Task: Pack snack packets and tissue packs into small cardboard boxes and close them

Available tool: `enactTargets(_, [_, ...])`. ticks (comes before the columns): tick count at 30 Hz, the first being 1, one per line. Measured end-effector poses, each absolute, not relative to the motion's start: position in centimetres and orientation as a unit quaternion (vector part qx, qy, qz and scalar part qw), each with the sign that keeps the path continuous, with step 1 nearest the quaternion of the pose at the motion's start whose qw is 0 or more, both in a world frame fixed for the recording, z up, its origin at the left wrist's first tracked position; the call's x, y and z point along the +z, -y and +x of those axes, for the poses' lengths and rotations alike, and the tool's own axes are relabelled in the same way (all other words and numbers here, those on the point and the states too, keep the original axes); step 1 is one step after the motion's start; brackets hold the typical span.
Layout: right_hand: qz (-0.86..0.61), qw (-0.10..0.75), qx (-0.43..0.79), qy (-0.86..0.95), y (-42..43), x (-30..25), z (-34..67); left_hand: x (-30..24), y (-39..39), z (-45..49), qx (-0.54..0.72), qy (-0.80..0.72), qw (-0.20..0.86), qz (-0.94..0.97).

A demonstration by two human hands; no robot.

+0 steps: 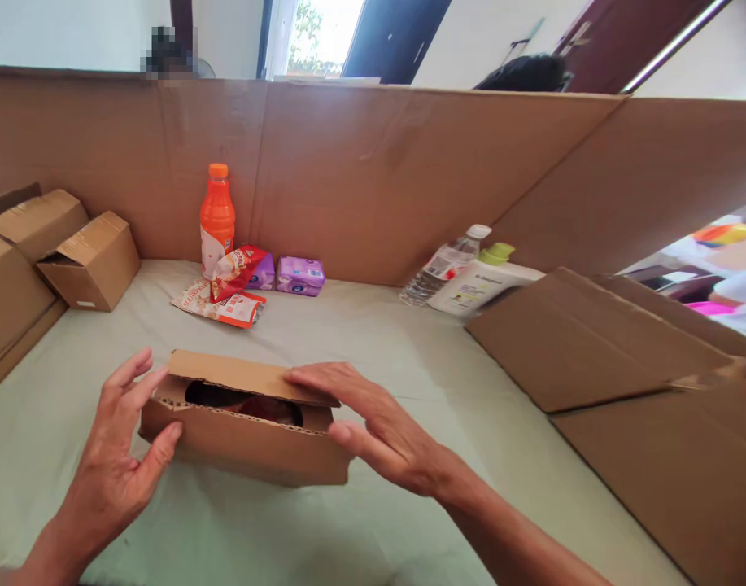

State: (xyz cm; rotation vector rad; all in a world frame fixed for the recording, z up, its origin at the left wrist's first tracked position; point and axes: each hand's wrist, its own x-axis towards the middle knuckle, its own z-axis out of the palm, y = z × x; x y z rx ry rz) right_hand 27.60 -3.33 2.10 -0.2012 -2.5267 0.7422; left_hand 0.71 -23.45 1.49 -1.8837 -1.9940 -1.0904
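A small brown cardboard box (250,443) lies on the pale green table cover (409,358) in front of me. Its top flap is partly down, and something dark red shows through the gap. My left hand (119,443) is at the box's left end, fingers spread, thumb touching the corner. My right hand (373,423) lies flat on the top flap at the right end, fingers stretched out, thumb against the front right corner. Neither hand holds anything.
An orange bottle (217,218), red snack packets (226,297), and purple packs (299,275) sit at the back. A water bottle (442,264) and a white lotion bottle (479,281) lie right. Cardboard boxes (92,260) stand left, flat cardboard sheets (592,342) right, a cardboard wall (378,171) behind.
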Motion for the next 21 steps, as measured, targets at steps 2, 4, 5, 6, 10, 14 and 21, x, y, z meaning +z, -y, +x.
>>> enactTargets(2, [-0.082, 0.274, 0.29, 0.913, 3.9, 0.9, 28.4, 1.4, 23.2, 0.3, -0.358, 0.674, 0.077, -0.641])
enactTargets(4, [-0.104, 0.295, 0.277, 0.908, 4.4, -0.1, 29.1, 1.3, 22.7, -0.1, -0.357, 0.673, 0.052, -0.646])
enactTargets(5, [-0.118, 0.302, 0.263, 0.909, 4.7, -0.4, 29.3, 1.2, 22.4, -0.2, -0.359, 0.671, 0.045, -0.647])
enactTargets(6, [-0.131, 0.307, 0.245, 0.91, 4.9, -0.5, 29.4, 1.1, 22.1, -0.3, -0.362, 0.673, 0.04, -0.644])
enactTargets(10, [-0.147, 0.317, 0.172, 0.921, 5.6, -0.5, 29.1, 0.7, 20.9, 0.0, -0.364, 0.695, 0.047, -0.618])
enactTargets(14, [-0.128, 0.325, 0.092, 0.932, 5.8, -0.5, 28.5, 0.6, 20.4, -0.1, -0.352, 0.707, 0.045, -0.612])
enactTargets(21, [-0.086, 0.31, 0.063, 0.945, 6.2, -1.4, 29.2, 0.7, 18.8, -2.7, -0.305, 0.586, -0.04, -0.75])
